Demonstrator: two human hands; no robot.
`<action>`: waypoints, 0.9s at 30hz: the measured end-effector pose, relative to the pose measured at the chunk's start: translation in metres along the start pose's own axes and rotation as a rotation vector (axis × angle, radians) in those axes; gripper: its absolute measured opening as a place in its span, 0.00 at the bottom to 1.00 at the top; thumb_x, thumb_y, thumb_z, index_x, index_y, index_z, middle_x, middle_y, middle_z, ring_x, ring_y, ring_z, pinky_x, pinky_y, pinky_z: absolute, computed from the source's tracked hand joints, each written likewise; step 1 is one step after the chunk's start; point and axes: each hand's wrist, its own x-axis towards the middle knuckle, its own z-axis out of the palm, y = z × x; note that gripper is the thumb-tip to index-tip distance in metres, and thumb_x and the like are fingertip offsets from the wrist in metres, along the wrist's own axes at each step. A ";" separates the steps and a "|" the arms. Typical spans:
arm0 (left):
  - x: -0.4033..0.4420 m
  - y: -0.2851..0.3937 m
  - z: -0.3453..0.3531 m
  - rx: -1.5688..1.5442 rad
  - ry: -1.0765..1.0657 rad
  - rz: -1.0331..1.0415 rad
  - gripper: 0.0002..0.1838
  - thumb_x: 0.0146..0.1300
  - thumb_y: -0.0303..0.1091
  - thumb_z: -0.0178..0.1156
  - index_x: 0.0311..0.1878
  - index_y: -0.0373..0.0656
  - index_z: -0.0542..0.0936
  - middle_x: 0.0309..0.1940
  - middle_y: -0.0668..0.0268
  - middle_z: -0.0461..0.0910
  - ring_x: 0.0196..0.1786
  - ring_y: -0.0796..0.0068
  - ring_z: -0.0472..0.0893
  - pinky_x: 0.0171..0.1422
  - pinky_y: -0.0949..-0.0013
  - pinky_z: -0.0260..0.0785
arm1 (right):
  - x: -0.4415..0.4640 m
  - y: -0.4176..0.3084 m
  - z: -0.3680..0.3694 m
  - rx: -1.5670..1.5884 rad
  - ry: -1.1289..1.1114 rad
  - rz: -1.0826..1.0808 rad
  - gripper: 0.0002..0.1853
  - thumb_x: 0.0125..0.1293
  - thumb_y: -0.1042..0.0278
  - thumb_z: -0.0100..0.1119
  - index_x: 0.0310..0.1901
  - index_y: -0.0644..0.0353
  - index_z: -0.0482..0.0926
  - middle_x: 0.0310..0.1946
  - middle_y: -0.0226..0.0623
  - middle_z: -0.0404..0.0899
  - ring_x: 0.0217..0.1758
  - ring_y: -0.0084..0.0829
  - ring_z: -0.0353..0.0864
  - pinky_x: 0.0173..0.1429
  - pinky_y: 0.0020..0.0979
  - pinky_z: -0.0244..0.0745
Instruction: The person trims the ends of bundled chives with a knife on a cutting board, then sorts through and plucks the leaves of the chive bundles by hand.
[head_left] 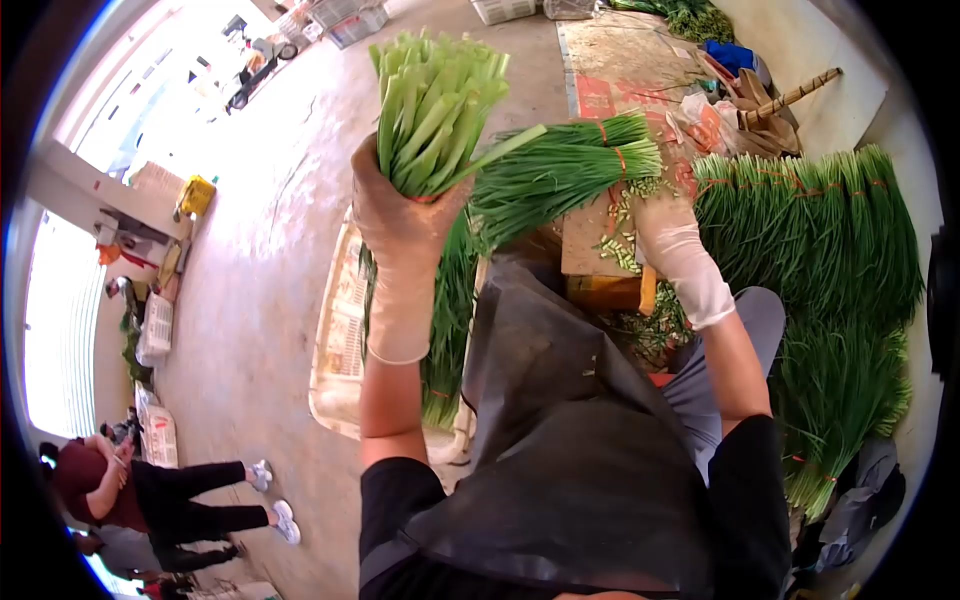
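Note:
My left hand (405, 225), in a pale glove, is raised and wrapped round a bundle of chives (440, 110). Its cut pale ends point up toward the camera, and a red band shows at the fingers. My right hand (668, 225), also gloved, rests low over the wooden board (590, 240), beside small chopped pieces (625, 245); its fingers are hard to make out. Just beyond it, more banded chives (565, 175) lie on the board, roots to the right. Below my left forearm stands a white plastic crate (335, 340) with chives in it.
Rows of banded chives (810, 210) line the wall on my right. A dark apron (570, 410) covers my lap. Trimmings (655, 335) lie under the board. Two people (110, 490) stand at the lower left. A scooter (258, 70) and crates (345, 20) are farther off.

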 end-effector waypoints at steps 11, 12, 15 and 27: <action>0.041 0.064 0.004 0.043 -0.130 0.380 0.52 0.40 0.43 0.78 0.67 0.35 0.61 0.62 0.47 0.65 0.65 0.48 0.66 0.70 0.50 0.58 | 0.068 -0.134 -0.128 1.766 0.591 -0.467 0.22 0.57 0.68 0.71 0.52 0.65 0.77 0.44 0.36 0.82 0.44 0.26 0.83 0.53 0.27 0.79; 0.046 0.050 -0.001 -0.217 -0.173 0.209 0.52 0.40 0.44 0.79 0.67 0.36 0.62 0.63 0.49 0.66 0.67 0.52 0.66 0.72 0.54 0.56 | 0.060 -0.126 -0.137 1.756 0.530 -0.487 0.24 0.57 0.70 0.69 0.54 0.67 0.75 0.44 0.36 0.82 0.44 0.26 0.83 0.53 0.27 0.79; 0.075 0.051 -0.007 -0.681 -0.423 -0.021 0.58 0.36 0.39 0.82 0.72 0.40 0.60 0.66 0.58 0.68 0.69 0.63 0.66 0.72 0.61 0.58 | 0.040 -0.118 -0.144 1.856 0.421 -0.735 0.26 0.57 0.70 0.68 0.57 0.68 0.73 0.45 0.38 0.82 0.44 0.26 0.83 0.55 0.27 0.79; 0.034 0.067 0.038 -1.347 -0.502 -0.676 0.24 0.56 0.33 0.69 0.55 0.35 0.78 0.45 0.61 0.84 0.41 0.68 0.85 0.49 0.73 0.77 | 0.018 -0.079 -0.137 0.945 0.853 -0.569 0.35 0.67 0.60 0.62 0.72 0.58 0.60 0.60 0.43 0.71 0.61 0.32 0.71 0.68 0.33 0.63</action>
